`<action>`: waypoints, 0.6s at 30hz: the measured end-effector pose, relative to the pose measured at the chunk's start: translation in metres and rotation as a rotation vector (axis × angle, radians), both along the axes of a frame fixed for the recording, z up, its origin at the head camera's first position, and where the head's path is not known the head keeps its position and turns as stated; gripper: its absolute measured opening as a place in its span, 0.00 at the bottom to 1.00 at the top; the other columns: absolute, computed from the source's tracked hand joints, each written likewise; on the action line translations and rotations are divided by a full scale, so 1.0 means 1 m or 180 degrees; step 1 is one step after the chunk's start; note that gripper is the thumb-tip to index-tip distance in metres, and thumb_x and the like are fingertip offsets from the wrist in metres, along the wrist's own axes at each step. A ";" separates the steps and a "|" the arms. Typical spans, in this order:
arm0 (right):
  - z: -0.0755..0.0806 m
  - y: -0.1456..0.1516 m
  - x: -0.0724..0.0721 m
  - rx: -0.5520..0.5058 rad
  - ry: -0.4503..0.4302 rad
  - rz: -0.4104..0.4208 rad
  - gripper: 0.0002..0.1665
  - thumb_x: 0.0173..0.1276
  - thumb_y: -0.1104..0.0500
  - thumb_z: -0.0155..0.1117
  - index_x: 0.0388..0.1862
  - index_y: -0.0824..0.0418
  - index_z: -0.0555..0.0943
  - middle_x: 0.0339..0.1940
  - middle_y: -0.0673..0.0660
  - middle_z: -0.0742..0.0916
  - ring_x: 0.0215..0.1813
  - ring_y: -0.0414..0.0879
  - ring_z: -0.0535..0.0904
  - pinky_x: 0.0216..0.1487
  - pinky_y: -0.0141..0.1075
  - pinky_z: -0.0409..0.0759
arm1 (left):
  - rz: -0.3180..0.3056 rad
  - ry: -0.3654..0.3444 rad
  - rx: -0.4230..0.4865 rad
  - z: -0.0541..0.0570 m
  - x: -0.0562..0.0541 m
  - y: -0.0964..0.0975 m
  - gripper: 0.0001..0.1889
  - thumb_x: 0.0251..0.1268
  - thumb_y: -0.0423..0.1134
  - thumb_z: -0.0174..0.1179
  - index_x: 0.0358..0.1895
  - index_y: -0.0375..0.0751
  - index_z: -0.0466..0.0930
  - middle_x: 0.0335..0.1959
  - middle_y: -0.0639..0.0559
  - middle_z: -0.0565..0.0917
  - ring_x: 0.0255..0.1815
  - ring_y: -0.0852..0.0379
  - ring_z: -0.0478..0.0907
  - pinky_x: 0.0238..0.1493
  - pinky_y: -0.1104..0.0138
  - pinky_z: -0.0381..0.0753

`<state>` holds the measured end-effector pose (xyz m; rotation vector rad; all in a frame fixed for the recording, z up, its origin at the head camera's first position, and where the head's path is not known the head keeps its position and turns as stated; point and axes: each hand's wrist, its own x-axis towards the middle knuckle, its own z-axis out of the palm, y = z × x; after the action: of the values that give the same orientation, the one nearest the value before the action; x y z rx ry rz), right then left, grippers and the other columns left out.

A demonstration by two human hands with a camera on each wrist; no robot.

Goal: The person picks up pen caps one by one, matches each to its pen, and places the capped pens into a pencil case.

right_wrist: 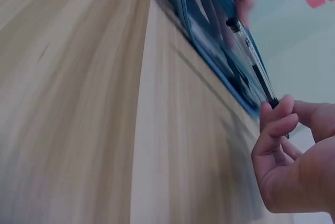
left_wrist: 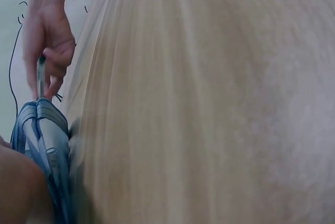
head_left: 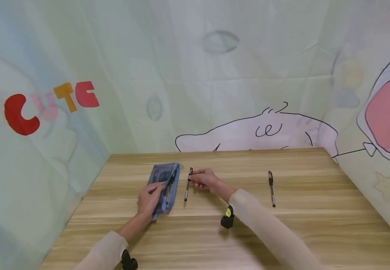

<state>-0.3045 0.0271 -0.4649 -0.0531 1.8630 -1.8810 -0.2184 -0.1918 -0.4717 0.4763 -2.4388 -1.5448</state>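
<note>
A blue zip pouch [head_left: 161, 174] with a see-through mesh side lies left of the table's middle, its zip edge parted, with several dark pens visible inside. My left hand [head_left: 148, 198] grips the pouch's near left side between thumb and fingers. Just right of the pouch, my right hand [head_left: 205, 179] pinches a clear-barrelled pen [head_left: 186, 191] near its black cap. In the right wrist view the pen [right_wrist: 254, 64] slants beside the pouch's opening [right_wrist: 209, 20], fingertips at its lower end. A second black-capped pen [head_left: 271, 189] lies alone on the right of the table.
The wood-grain table [head_left: 303, 225] ends at a printed cloth backdrop [head_left: 188, 75] behind and at both sides. A small black wrist camera [head_left: 228, 218] hangs at the right sleeve [head_left: 262, 221]; another one [head_left: 128, 261] is at the left cuff.
</note>
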 end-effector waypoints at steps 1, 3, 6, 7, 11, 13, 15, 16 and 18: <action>0.000 -0.010 0.000 -0.0046 -0.0002 -0.0016 0.19 0.72 0.64 0.65 0.59 0.70 0.78 0.23 0.49 0.87 0.19 0.32 0.72 0.18 0.20 0.68 | 0.0007 0.0018 0.0001 0.000 0.001 0.000 0.15 0.65 0.43 0.64 0.53 0.47 0.90 0.60 0.47 0.87 0.68 0.46 0.78 0.73 0.54 0.72; -0.002 -0.027 0.000 -0.0098 0.0016 -0.0039 0.17 0.72 0.66 0.64 0.57 0.71 0.78 0.21 0.48 0.85 0.18 0.32 0.72 0.17 0.20 0.68 | 0.0024 0.0041 -0.0013 -0.001 0.002 -0.001 0.15 0.65 0.43 0.64 0.52 0.47 0.90 0.59 0.47 0.87 0.67 0.46 0.79 0.72 0.54 0.73; -0.004 -0.045 -0.002 -0.0070 0.0066 -0.0080 0.14 0.71 0.67 0.64 0.53 0.71 0.78 0.18 0.48 0.83 0.17 0.32 0.73 0.16 0.20 0.70 | 0.0039 0.0064 -0.0022 0.000 0.000 0.001 0.14 0.65 0.42 0.65 0.51 0.47 0.90 0.58 0.48 0.88 0.65 0.47 0.80 0.69 0.56 0.74; -0.005 -0.049 -0.002 -0.0041 0.0079 -0.0093 0.14 0.70 0.68 0.64 0.53 0.72 0.78 0.17 0.49 0.83 0.17 0.32 0.73 0.16 0.21 0.71 | 0.0038 0.0065 -0.0022 0.000 0.001 0.001 0.14 0.65 0.42 0.65 0.51 0.47 0.90 0.58 0.48 0.88 0.65 0.47 0.81 0.68 0.57 0.74; -0.006 -0.057 -0.001 0.0041 0.0080 -0.0123 0.18 0.69 0.69 0.65 0.57 0.73 0.77 0.17 0.51 0.84 0.15 0.34 0.77 0.16 0.22 0.75 | 0.0022 0.0049 -0.0024 -0.003 0.001 0.002 0.14 0.65 0.41 0.65 0.51 0.47 0.91 0.58 0.48 0.88 0.65 0.48 0.81 0.67 0.58 0.73; -0.004 -0.059 0.000 0.0060 0.0080 -0.0097 0.21 0.69 0.71 0.65 0.59 0.75 0.76 0.17 0.52 0.84 0.15 0.35 0.78 0.16 0.23 0.76 | 0.0016 0.0052 -0.0036 -0.002 0.001 0.003 0.14 0.65 0.42 0.65 0.51 0.48 0.91 0.58 0.48 0.88 0.65 0.48 0.80 0.68 0.56 0.73; -0.002 -0.060 0.002 0.0106 0.0110 -0.0069 0.23 0.67 0.72 0.66 0.61 0.75 0.75 0.18 0.52 0.84 0.14 0.36 0.78 0.15 0.23 0.77 | 0.0016 0.0051 -0.0045 -0.002 0.001 0.002 0.14 0.65 0.42 0.65 0.51 0.48 0.91 0.58 0.48 0.88 0.66 0.48 0.80 0.70 0.55 0.72; -0.001 -0.061 0.003 0.0152 0.0140 -0.0061 0.24 0.67 0.72 0.66 0.61 0.76 0.75 0.17 0.53 0.84 0.14 0.36 0.78 0.15 0.23 0.77 | 0.0019 0.0046 -0.0056 -0.001 0.001 0.002 0.14 0.65 0.42 0.65 0.51 0.48 0.91 0.58 0.48 0.87 0.66 0.48 0.80 0.70 0.55 0.72; 0.003 -0.063 0.006 0.0243 0.0218 -0.0043 0.25 0.65 0.73 0.67 0.61 0.76 0.74 0.17 0.54 0.83 0.13 0.36 0.77 0.14 0.23 0.76 | 0.0028 0.0033 -0.0071 0.000 0.001 0.001 0.14 0.65 0.43 0.65 0.51 0.48 0.91 0.59 0.49 0.87 0.66 0.48 0.79 0.69 0.54 0.71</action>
<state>-0.2982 -0.0357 -0.4623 -0.0806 1.9840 -1.8363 -0.2177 -0.1905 -0.4717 0.4731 -2.4402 -1.5111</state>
